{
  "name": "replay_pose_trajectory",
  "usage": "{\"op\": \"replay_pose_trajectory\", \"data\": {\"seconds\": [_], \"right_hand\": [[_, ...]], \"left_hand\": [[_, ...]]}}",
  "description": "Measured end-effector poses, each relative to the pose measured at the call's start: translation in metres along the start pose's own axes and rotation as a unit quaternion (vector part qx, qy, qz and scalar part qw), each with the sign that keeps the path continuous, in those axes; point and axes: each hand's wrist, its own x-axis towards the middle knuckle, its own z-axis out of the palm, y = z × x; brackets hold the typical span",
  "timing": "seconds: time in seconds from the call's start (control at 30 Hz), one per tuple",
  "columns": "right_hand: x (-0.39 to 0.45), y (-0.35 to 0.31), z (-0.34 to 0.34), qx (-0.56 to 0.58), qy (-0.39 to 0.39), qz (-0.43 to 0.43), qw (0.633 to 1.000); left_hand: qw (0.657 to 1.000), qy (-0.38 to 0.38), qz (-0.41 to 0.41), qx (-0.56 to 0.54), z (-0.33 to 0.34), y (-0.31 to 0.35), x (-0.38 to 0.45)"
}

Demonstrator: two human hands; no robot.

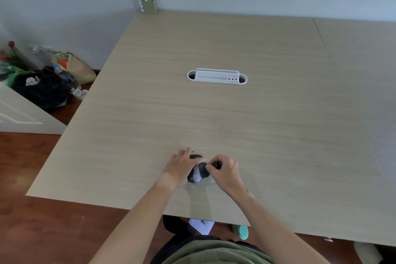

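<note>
A small dark bundle with grey-white patches (pixel 198 174), perhaps rolled socks, lies on a clear plastic wrapper (pixel 196 187) near the front edge of the light wooden table (pixel 214 113). My left hand (pixel 180 167) rests on its left side with the fingers spread over it. My right hand (pixel 225 169) pinches a dark part of the bundle at its upper right. A second dark piece (pixel 196 156) shows just beyond my left fingers. How the pieces join is hidden by my hands.
A white cable-port tray (pixel 216 77) is set into the table's middle. An olive box with items (pixel 147 3) stands at the far left corner against the wall. Bags and clutter (pixel 47 79) lie on the floor to the left.
</note>
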Motion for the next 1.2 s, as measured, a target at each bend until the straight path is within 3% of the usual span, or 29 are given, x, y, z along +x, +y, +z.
{"op": "replay_pose_trajectory", "data": {"seconds": [0.13,0.33,0.57,0.83,1.0,1.2], "right_hand": [[-0.003,0.006,0.011,-0.031,-0.026,0.002,0.999],[-0.001,0.013,-0.002,-0.031,0.055,0.03,0.998],[-0.002,-0.001,0.019,-0.004,-0.014,0.006,1.0],[-0.001,0.001,0.012,-0.059,0.055,-0.005,0.997],[-0.003,-0.008,0.024,-0.044,-0.03,-0.04,0.998],[0.002,0.006,0.002,-0.095,0.059,0.002,0.994]], "left_hand": [[0.998,-0.026,0.043,0.032,0.0,-0.002,0.003],[0.999,-0.035,-0.009,0.011,0.0,-0.009,0.007],[0.999,-0.022,-0.032,-0.035,0.006,-0.01,0.011],[0.991,-0.069,-0.081,-0.078,0.007,-0.012,0.013],[0.99,-0.073,-0.096,-0.079,0.005,-0.011,0.014],[0.981,-0.096,-0.12,-0.115,0.005,-0.012,0.015]]}}
